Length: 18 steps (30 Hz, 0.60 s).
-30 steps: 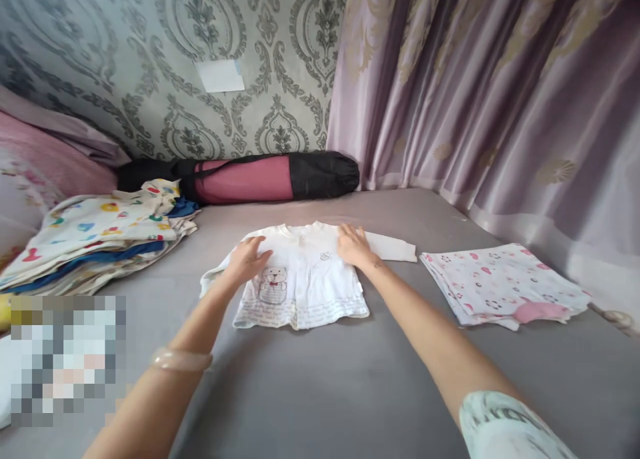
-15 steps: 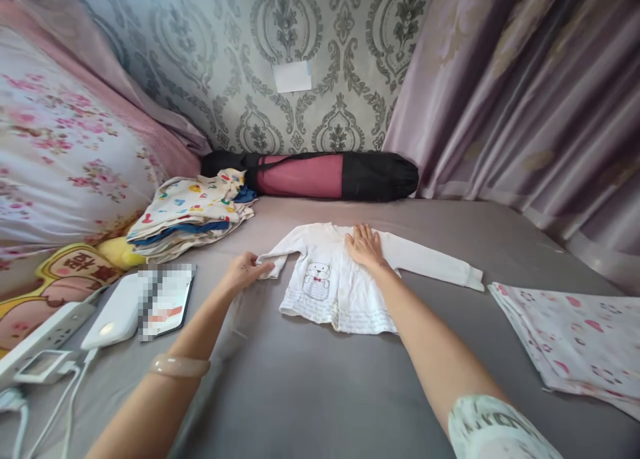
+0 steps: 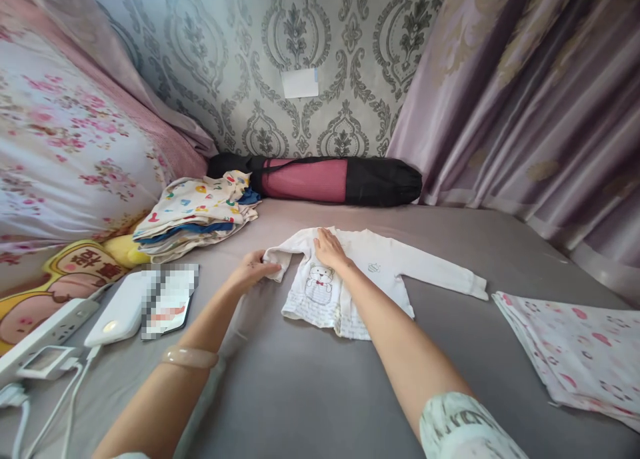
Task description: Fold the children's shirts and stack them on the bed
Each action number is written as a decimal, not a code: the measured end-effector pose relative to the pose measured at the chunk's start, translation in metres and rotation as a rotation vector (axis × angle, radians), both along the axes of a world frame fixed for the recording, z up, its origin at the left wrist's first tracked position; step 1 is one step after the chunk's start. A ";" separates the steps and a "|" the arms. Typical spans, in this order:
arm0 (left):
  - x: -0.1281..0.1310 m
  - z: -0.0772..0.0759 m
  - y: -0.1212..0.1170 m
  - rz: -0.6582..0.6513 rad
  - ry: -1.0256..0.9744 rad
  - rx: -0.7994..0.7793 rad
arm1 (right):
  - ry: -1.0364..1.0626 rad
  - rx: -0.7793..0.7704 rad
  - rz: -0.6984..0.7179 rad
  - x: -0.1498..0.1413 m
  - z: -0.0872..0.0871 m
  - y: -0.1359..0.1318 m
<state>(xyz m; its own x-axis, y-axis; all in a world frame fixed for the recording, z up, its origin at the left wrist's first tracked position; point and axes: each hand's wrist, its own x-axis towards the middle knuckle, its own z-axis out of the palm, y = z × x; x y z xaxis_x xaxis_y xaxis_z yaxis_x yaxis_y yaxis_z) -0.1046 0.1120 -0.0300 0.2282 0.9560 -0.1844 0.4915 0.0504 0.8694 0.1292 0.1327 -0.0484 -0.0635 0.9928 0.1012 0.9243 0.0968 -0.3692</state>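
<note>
A small white long-sleeved baby shirt with a bear print lies front up on the grey bed sheet. My left hand pinches the cuff of the shirt's left-hand sleeve, which is bent near the shoulder. My right hand lies flat, fingers spread, on the shirt's upper chest by the collar. The other sleeve stretches out straight to the right.
A stack of folded colourful clothes sits at the back left, a pink and black roll bag lies along the wall. Folded pink-patterned cloth is at the right. A power strip, a white device and floral bedding lie at the left.
The view swung left. My left hand went from resting on the shirt to gripping the left sleeve cuff. My right hand slid left across the chest.
</note>
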 end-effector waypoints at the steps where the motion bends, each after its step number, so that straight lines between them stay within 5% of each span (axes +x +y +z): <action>1: 0.000 0.002 0.002 -0.003 0.056 0.077 | -0.003 -0.022 -0.024 -0.003 -0.002 0.000; 8: -0.004 0.027 0.010 0.048 0.719 0.781 | -0.089 -0.002 -0.039 -0.009 -0.011 -0.007; 18: -0.043 -0.002 0.027 -0.087 0.956 0.840 | -0.140 -0.016 -0.026 -0.010 -0.007 -0.010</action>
